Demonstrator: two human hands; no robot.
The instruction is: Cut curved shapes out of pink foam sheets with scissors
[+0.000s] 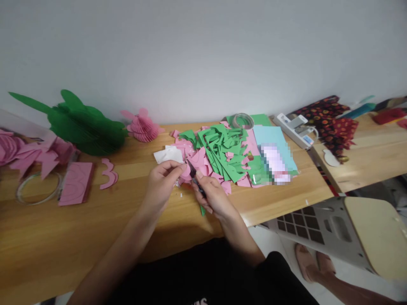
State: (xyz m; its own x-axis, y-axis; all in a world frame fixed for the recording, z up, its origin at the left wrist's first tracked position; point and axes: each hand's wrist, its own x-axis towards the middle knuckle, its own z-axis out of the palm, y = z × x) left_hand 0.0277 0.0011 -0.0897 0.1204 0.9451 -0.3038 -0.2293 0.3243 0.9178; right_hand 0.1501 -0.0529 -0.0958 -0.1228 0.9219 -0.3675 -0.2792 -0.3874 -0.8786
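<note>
My left hand (pixel 161 181) pinches a small pink paper piece (pixel 186 170) between thumb and fingertips. A pair of dark-handled scissors (pixel 200 187) is gripped in my right hand (pixel 213 194), its tip at the edge of that paper; whether the blades are apart is too small to tell. Just beyond both hands lies a heap of green paper scraps (pixel 222 150) mixed with pink offcuts (pixel 199 159). A crumpled white tissue (pixel 168 154) rests beside my left fingers. On the left side are a scalloped pink cut-out (pixel 110 173) and a pink paper stack (pixel 76 184) with curved drawn lines.
Along the wall stand a green honeycomb paper shape (pixel 92 129) and a smaller pink one (pixel 143 127). Tape rolls (pixel 243 121) lie near light-blue sheets (pixel 270 135). A power strip (pixel 295 130) sits by the table joint, with a chair (pixel 375 237) and another person's feet (pixel 307 262) below.
</note>
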